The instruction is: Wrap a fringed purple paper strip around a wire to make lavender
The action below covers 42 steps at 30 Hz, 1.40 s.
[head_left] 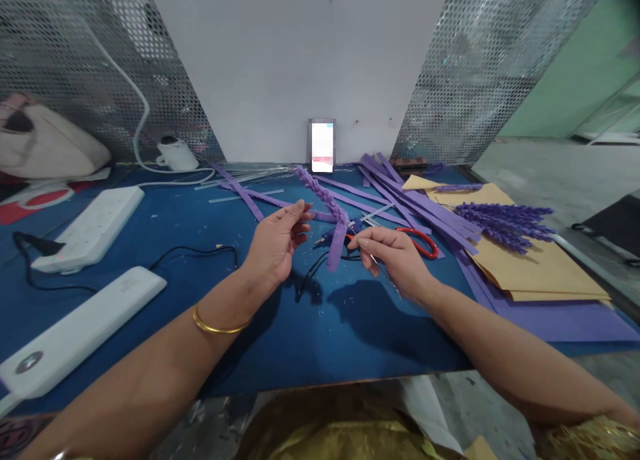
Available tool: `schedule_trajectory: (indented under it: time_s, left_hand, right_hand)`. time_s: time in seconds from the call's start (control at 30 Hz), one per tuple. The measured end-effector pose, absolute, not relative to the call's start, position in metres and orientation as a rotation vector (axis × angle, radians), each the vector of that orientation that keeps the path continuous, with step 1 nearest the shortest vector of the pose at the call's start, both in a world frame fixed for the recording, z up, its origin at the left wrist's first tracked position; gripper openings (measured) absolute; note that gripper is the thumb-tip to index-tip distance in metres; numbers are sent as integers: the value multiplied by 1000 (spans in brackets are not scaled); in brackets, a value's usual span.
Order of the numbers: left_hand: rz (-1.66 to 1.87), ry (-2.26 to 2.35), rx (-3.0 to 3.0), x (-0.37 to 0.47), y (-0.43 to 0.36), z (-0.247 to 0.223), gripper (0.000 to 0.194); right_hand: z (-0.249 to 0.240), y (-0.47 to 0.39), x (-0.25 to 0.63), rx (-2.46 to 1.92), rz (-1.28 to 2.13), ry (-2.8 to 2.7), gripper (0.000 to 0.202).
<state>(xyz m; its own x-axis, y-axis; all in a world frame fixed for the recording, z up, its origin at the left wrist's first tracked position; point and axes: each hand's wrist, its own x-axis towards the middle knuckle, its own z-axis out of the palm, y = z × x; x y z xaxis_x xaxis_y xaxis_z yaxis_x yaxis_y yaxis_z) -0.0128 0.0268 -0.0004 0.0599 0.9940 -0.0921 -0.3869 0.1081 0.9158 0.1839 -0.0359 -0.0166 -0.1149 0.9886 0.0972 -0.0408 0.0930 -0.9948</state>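
A purple lavender-like stem (323, 192) is held up over the middle of the blue table, its twisted tip pointing up and left. From its lower end a flat purple strip (337, 245) hangs down. My left hand (280, 240) is left of it, thumb and fingers pinched on a narrow purple strip that runs to the stem. My right hand (390, 255) is closed on the thin wire at the stem's base. Behind the hands, partly hidden, lie red-handled scissors (425, 242) and a blue tool (327, 237) with a black cord.
Purple strips (425, 210) lie at the back right, beside finished purple sprigs (505, 225) on brown paper (545, 270). A lit phone (323, 147) leans on the white board (305, 60). Power strips (95, 227), a white device (85, 333) and cords occupy the left.
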Motion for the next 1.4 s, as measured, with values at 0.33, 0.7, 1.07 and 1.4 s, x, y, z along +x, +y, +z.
schedule_trajectory:
  time_s: [0.33, 0.7, 1.07, 1.4]
  left_hand:
    - [1269, 901, 881, -10, 27, 1, 44]
    - [1285, 947, 911, -13, 29, -2, 55]
    - [930, 932, 1055, -1, 9, -3, 39]
    - [892, 906, 1064, -5, 12, -1, 43]
  right_hand:
    - [-19, -35, 182, -1066, 1248, -1298, 19]
    - [-22, -34, 180, -1048, 1254, -1315, 18]
    - [-21, -37, 177, -1037, 1334, -1384, 21]
    - [-21, -37, 177, -1053, 1315, -1412, 23]
